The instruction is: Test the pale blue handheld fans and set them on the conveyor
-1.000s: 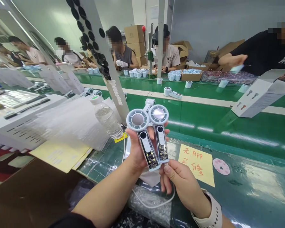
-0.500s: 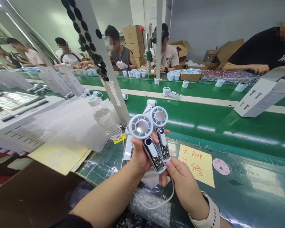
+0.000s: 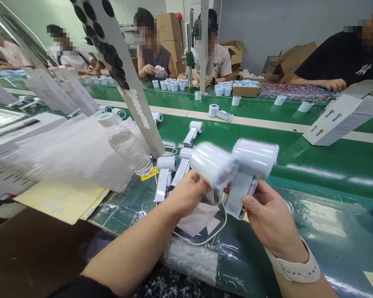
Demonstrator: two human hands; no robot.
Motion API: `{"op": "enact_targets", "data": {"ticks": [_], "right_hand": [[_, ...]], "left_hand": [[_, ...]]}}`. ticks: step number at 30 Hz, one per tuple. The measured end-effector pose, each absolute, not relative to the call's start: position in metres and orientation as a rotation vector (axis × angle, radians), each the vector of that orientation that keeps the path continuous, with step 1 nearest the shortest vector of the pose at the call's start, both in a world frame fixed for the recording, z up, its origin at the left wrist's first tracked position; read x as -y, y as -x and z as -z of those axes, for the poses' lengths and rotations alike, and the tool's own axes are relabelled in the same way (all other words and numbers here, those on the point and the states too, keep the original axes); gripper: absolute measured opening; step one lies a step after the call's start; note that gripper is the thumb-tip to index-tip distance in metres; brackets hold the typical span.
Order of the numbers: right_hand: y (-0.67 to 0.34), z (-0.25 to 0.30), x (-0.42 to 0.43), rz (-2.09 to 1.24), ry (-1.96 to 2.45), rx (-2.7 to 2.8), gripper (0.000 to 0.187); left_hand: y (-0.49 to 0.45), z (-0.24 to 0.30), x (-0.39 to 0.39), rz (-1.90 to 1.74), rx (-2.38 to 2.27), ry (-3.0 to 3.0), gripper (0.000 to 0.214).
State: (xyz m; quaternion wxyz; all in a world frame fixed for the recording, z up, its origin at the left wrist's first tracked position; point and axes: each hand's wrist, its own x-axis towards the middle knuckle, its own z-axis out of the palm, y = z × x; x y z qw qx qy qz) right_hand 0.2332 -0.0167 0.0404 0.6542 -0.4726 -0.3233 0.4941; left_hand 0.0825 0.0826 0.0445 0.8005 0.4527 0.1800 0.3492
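Observation:
My left hand (image 3: 191, 192) is closed around a pale blue handheld fan (image 3: 213, 163), smeared by motion, its handle mostly hidden. In my right hand (image 3: 270, 219) is a second handheld fan (image 3: 256, 155), gripped by its handle with the round head up and turned sideways. The two fan heads overlap in view; whether they touch I cannot tell. Beneath them a white cable (image 3: 219, 231) curves over the table beside a pale sheet (image 3: 199, 219). Just beyond my left hand lie more handheld fans, one (image 3: 164, 176) close by and another (image 3: 192, 133) on the green belt.
A water bottle (image 3: 127, 147) leans by a slanted white post (image 3: 139, 111) at left, near plastic sheeting (image 3: 68, 153) and yellow paper (image 3: 59, 203). A white box (image 3: 338, 120) stands at right. Across the green belt (image 3: 267, 140), several people work among blue cup-shaped parts (image 3: 174, 86).
The two fans, held together in my left hand with fronts showing, are now one in each hand and turned around. My right hand has moved up and right, off the cable end.

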Motion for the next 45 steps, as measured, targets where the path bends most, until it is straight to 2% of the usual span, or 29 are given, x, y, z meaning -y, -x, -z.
{"op": "enact_targets", "data": {"ticks": [2,5,7,19,29,40,45], "right_hand": [[-0.236,-0.045,0.014,-1.057,1.146,0.68,0.048],[-0.232,-0.047,0.01,-1.049,1.217,0.612,0.03],[-0.229,-0.047,0.009,-1.101,1.194,0.574,0.025],[-0.224,-0.051,0.015,-1.117,1.046,0.627,0.043],[-0.221,-0.049,0.011,-1.116,1.04,0.582,0.05],[-0.222,-0.047,0.014,-1.077,1.052,0.711,0.042],[-0.223,-0.045,0.013,-1.082,1.089,0.696,0.034]], "left_hand": [[-0.084,-0.047,-0.088,-0.751,-0.408,-0.896,0.041],[-0.081,-0.053,-0.089,-0.647,-0.341,-0.789,0.044],[-0.078,-0.057,-0.085,-0.609,-0.31,-0.81,0.048],[-0.073,-0.057,-0.078,-0.564,-0.194,-1.137,0.036],[-0.075,-0.061,-0.078,-0.534,-0.232,-1.058,0.034],[-0.077,-0.058,-0.078,-0.615,-0.177,-1.06,0.038],[-0.079,-0.053,-0.081,-0.683,-0.311,-1.065,0.03]]}}
